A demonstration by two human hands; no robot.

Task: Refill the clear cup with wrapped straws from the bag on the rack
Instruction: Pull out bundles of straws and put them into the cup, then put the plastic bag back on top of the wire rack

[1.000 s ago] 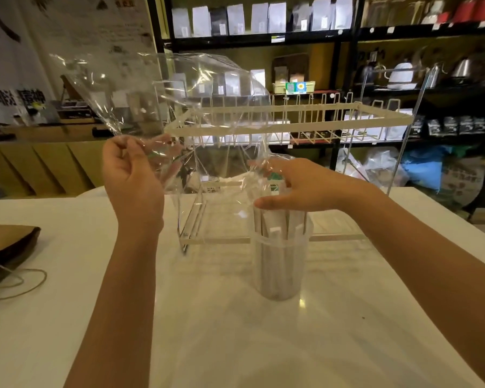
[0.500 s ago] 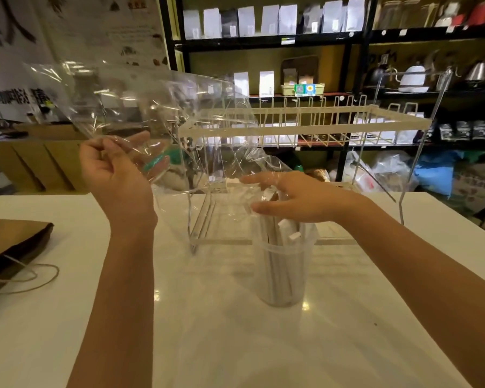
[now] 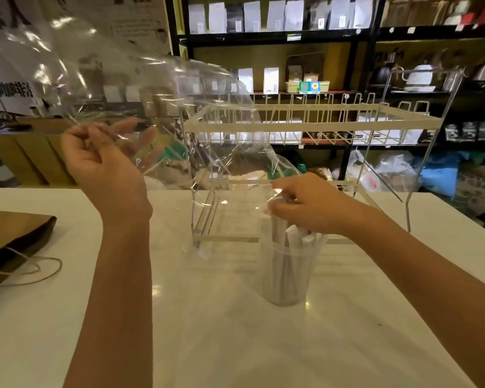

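A clear cup [image 3: 287,273] stands on the white table, packed with several white wrapped straws [image 3: 291,235] standing upright. My right hand [image 3: 314,204] sits on top of the straws, its fingers curled round their upper ends. A large clear plastic bag [image 3: 151,88] is lifted up to the left, in front of the wire rack [image 3: 314,126]. My left hand [image 3: 104,166] pinches the bag's lower edge, raised above the table. The bag looks empty.
The cream wire rack stands just behind the cup, its frame reaching to the right. A brown paper bag [image 3: 14,242] with string handles lies at the table's left edge. Dark shelves with packets and kettles fill the background.
My left hand has lifted the plastic bag higher and further left. My right hand's fingers have curled down onto the tops of the straws in the cup.
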